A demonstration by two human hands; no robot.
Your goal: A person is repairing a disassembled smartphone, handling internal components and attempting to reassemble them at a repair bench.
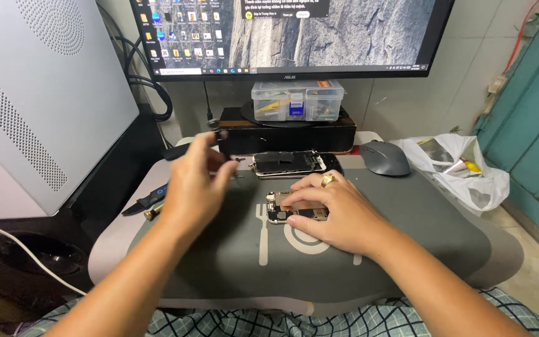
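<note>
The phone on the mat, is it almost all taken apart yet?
Partly. Done: the opened phone shows its insides, and a screen piece lies apart behind it. In hand: the right hand presses the phone onto the grey mat, while the left hand hangs raised, fingers pinched, contents too small to tell. Left: parts remain inside the phone's frame.

The scene is evenly and softly lit. Slight motion blur is seen on the left hand (194, 181); straight lines are bent near the edges.
</note>
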